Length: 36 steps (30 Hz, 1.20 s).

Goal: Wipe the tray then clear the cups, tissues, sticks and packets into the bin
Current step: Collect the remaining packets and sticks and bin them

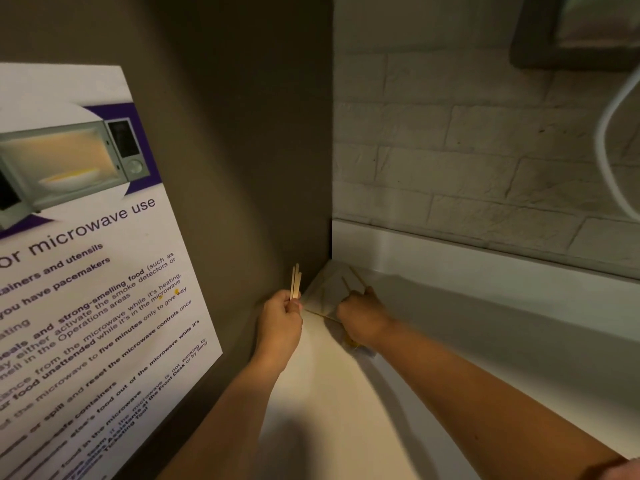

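A small shiny tray [323,292] lies in the far corner of the white counter, where the dark side wall meets the brick wall. Wooden stirring sticks [346,284] lie on it. My left hand [281,322] is shut on a bundle of wooden sticks [296,280] that point upward beside the dark wall, just left of the tray. My right hand [363,315] rests on the tray's right part, fingers curled down onto a stick there. Something yellowish [351,342] shows under my right wrist; I cannot tell what it is.
A microwave-use poster [86,254] hangs on the dark wall at the left. The white counter [346,410] runs toward me between my forearms. A raised white ledge [485,265] lines the brick wall. A white cable [609,161] loops at the right.
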Motion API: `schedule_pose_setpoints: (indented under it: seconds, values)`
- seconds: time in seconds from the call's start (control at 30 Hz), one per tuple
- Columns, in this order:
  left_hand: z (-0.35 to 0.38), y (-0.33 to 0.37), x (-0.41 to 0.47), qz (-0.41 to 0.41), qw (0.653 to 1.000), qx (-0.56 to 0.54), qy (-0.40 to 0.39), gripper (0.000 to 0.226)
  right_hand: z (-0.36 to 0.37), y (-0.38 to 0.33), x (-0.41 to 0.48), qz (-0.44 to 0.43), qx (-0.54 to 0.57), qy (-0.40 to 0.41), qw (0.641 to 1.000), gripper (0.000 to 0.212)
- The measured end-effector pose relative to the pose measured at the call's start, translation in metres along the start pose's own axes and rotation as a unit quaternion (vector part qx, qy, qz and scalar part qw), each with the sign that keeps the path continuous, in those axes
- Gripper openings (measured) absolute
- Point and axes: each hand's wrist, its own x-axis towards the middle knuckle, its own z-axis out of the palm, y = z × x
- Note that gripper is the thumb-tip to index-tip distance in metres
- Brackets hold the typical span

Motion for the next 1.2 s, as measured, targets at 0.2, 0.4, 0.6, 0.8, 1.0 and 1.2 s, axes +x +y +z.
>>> schedule_pose_setpoints:
  seconds: [0.2,0.4,0.6,0.8,1.0,1.2]
  values:
    - [-0.002,0.003,-0.003,-0.016,1.0,-0.014,-0.004,0.019,0.007,-0.001,0.001,0.019,-0.022,-0.068,0.997,0.037]
    - [-0.003,0.005,-0.008,-0.034,0.999,-0.018,-0.011,0.016,0.013,-0.002,-0.001,0.023,-0.023,-0.044,0.999,0.039]
    - [-0.001,0.011,-0.014,-0.087,0.994,-0.06,-0.024,0.017,0.01,0.007,-0.009,0.034,0.075,-0.021,0.996,0.037]
    - [0.007,0.02,-0.014,-0.132,0.978,-0.157,-0.035,0.015,-0.007,0.009,-0.02,0.044,0.277,0.063,0.958,0.029]
    - [0.019,0.03,-0.013,-0.09,0.977,-0.17,-0.088,0.026,-0.026,-0.013,-0.028,-0.031,0.468,0.097,0.878,0.017]
    - [0.019,0.036,-0.004,-0.092,0.978,-0.175,-0.066,0.023,-0.024,-0.019,-0.02,-0.033,0.581,0.1,0.807,0.022]
